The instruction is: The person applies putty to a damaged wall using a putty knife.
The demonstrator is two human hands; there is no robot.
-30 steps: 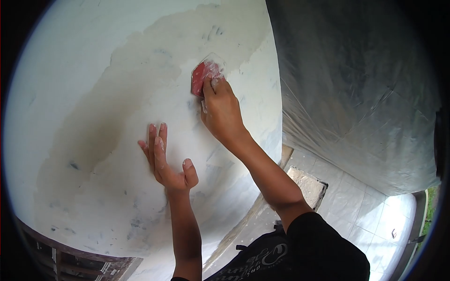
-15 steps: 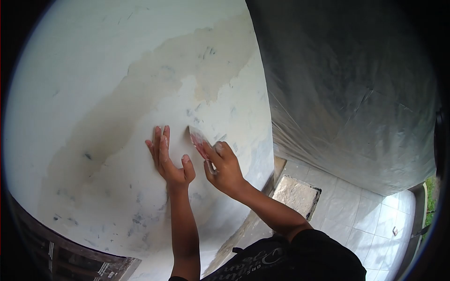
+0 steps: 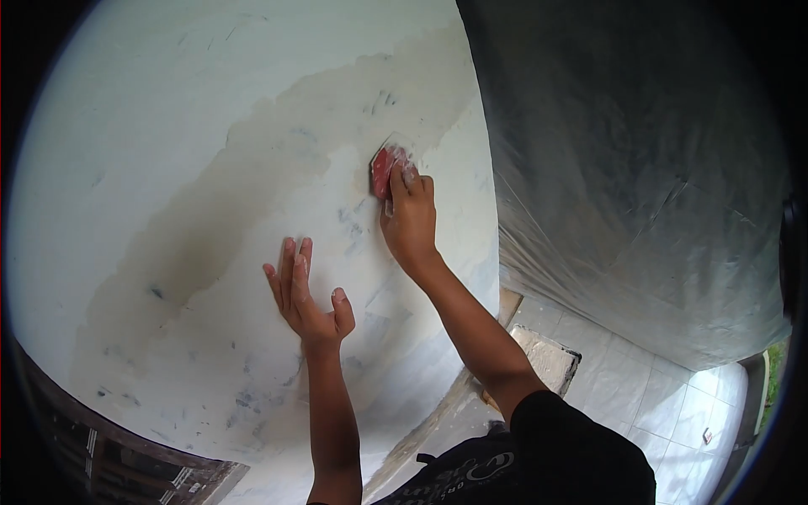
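Observation:
My right hand is closed around a red putty scraper smeared with white filler. The scraper is up against the pale wall, at the lower edge of a damp-looking beige patch. Lower and to the left, my left hand rests on the wall with its fingers spread and nothing in it. Whitish residue marks the fingertips of my left hand. Grey smudges and scuffs dot the wall around both hands.
Dark plastic sheeting hangs to the right of the wall. On the pale tiled floor below is a board crusted with cream-coloured filler, partly behind my right arm. A dark wooden frame borders the wall at lower left.
My right hand has moved up the wall with the scraper, whose red face now shows more. My left hand remains at about the same spot on the wall.

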